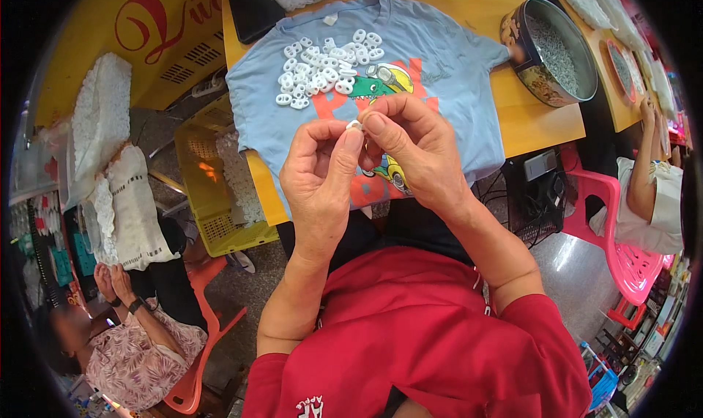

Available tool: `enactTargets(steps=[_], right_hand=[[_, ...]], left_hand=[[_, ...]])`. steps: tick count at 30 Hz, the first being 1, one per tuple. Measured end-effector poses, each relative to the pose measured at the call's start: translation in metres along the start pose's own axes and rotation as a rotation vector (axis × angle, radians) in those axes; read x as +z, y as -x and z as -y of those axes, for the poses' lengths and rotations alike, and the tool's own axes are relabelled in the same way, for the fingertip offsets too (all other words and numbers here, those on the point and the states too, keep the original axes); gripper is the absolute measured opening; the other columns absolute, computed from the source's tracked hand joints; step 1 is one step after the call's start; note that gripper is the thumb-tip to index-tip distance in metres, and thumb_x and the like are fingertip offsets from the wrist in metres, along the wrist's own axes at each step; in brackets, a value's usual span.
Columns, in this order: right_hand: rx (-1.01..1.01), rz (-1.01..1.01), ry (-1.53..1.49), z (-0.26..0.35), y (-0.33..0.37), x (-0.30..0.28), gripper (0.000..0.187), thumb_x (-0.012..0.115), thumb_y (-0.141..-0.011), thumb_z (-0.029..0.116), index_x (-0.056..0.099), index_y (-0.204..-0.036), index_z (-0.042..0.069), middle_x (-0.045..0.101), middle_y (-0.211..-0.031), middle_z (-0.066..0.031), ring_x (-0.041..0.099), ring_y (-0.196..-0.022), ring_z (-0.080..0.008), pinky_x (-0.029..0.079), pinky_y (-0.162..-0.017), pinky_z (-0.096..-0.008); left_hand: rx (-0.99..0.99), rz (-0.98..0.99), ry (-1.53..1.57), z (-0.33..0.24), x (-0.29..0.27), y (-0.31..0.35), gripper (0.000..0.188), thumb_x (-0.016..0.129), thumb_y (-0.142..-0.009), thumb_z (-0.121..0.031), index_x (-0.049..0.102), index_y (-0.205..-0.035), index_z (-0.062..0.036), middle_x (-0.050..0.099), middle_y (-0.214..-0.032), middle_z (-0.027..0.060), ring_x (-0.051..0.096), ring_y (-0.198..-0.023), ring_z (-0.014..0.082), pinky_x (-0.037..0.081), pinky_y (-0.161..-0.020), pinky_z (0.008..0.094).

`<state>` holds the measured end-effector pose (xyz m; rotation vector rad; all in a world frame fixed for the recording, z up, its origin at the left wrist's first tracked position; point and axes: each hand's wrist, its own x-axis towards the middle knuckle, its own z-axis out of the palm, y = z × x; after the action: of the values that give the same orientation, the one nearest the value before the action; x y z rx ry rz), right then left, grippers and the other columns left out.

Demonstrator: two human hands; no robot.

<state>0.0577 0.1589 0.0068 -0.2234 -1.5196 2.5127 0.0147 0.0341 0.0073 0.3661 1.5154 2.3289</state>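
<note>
Red cloth of a short-sleeved shirt (417, 315) fills the lower middle of the frame, and two bare forearms reach up from it. Just above the centre the hands meet. Thumb and forefinger of the left hand (322, 172) pinch a small white plastic piece (354, 125), while the right hand (421, 150) has its thumb and bent forefinger close against it — whether those fingers grip anything themselves, I cannot tell. Both hands are over a light blue T-shirt (465, 59) with orange, green and yellow cartoon printing, laid across a yellow-brown wooden counter (545, 128).

Beyond the fingers, toward the upper middle, a loose heap of white plastic pieces with paired holes (322, 70) sits on the blue cloth. A round, printed metal tin (532, 81) stands at the upper right of the counter, holding many small silvery-grey bits (551, 55). At the upper left corner of the counter rests a flat black object (254, 11).

Left of the counter is a yellow plastic crate (209, 165). Farther left, a co-worker in a pale patterned top (146, 352) sits on an orange chair (198, 367); at the right edge — beside a pink plastic chair (633, 268) — another person's arm (644, 180) shows.
</note>
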Motion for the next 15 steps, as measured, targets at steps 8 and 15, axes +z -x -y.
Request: enactTargets(steps=[8, 15], right_hand=[[-0.042, 0.041, 0.074, -0.0019, 0.0007, -0.0032, 0.014, 0.057, -0.096, 0.013, 0.057, -0.098, -0.001, 0.061, -0.085, -0.0048, 0.059, -0.070, -0.0112, 0.050, -0.061, -0.0251], [-0.180, 0.031, 0.122, -0.0089, 0.0019, -0.0021, 0.012, 0.058, -0.095, 0.010, 0.058, -0.097, -0.002, 0.061, -0.087, -0.0041, 0.059, -0.079, -0.0098, 0.051, -0.067, -0.0255]], left_hand=[[0.025, 0.020, -0.108, -0.0003, -0.0057, 0.0013, 0.009, 0.060, -0.093, -0.005, 0.056, -0.097, 0.0017, 0.062, -0.083, 0.0053, 0.059, -0.070, 0.0084, 0.049, -0.063, 0.0220], [0.079, -0.036, -0.232, 0.0014, -0.0040, 0.0022, 0.007, 0.062, -0.092, -0.004, 0.057, -0.092, 0.0013, 0.061, -0.082, 0.0033, 0.056, -0.068, 0.0061, 0.047, -0.060, 0.0199]])
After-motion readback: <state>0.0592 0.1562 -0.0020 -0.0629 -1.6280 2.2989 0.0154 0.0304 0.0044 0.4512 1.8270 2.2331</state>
